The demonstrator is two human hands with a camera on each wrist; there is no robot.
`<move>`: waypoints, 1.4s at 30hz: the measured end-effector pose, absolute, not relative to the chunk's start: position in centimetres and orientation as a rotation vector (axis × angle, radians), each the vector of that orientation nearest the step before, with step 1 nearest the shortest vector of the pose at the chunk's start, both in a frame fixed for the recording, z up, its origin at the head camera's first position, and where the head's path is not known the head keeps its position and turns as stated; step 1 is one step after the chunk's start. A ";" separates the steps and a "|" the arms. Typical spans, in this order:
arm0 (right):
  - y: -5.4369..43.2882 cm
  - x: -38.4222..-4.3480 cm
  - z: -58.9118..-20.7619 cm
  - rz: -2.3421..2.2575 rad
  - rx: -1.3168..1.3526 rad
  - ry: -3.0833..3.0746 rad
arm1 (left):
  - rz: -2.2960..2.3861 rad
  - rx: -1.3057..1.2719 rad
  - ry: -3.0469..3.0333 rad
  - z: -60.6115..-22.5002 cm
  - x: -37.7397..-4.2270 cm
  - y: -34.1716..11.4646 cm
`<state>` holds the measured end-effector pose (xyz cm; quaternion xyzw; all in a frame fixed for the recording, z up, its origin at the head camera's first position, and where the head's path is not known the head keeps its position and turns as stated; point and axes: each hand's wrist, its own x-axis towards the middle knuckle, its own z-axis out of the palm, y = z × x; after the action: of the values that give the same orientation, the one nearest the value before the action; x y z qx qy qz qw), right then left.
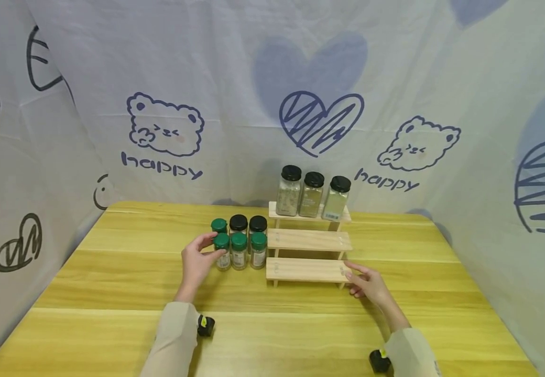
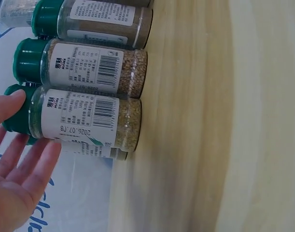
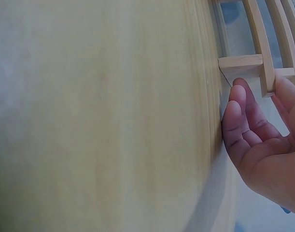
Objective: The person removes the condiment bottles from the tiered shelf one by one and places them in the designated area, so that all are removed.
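Note:
My left hand (image 1: 197,262) is at the left end of a group of spice jars. Its thumb lies against the green lid of the front-left spice jar (image 2: 82,116), with the fingers round the far side. That jar stands upright, with a white label and pale grains inside. Two more green-lidded jars, the middle one (image 1: 239,251) and the right one (image 1: 258,250), stand beside it. On the right, my right hand (image 1: 369,283) holds the end of the lowest step of a wooden tiered rack (image 1: 307,269) between thumb and index finger. Its other fingers are curled below.
Three tall black-lidded jars (image 1: 311,193) stand on the rack's top tier. Behind the front row are two black-lidded jars (image 1: 249,222) and another green-lidded jar (image 1: 218,225). A printed cloth (image 1: 235,131) hangs behind the wooden table (image 1: 291,330).

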<state>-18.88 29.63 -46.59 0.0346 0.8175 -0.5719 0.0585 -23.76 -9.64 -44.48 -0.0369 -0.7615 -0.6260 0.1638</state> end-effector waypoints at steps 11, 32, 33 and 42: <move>29.6 -18.8 -46.3 -1.733 0.115 2.487 | -1.596 -0.160 -2.022 -42.0 -22.5 -7.8; 29.5 -18.7 -46.3 -1.731 0.102 2.482 | -1.700 -0.369 -2.069 -40.1 -21.6 -3.5; 29.5 -18.8 -46.2 -1.733 0.101 2.483 | -1.698 -0.380 -2.072 -40.0 -21.6 -3.2; 29.6 -18.7 -46.3 -1.729 0.100 2.483 | -1.659 -0.426 -2.156 -39.3 -22.3 -0.7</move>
<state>-18.70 29.58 -46.25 0.0331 0.8189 -0.5701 0.0570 -22.34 -0.70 -39.30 -0.1520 -0.7682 -0.5913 0.1929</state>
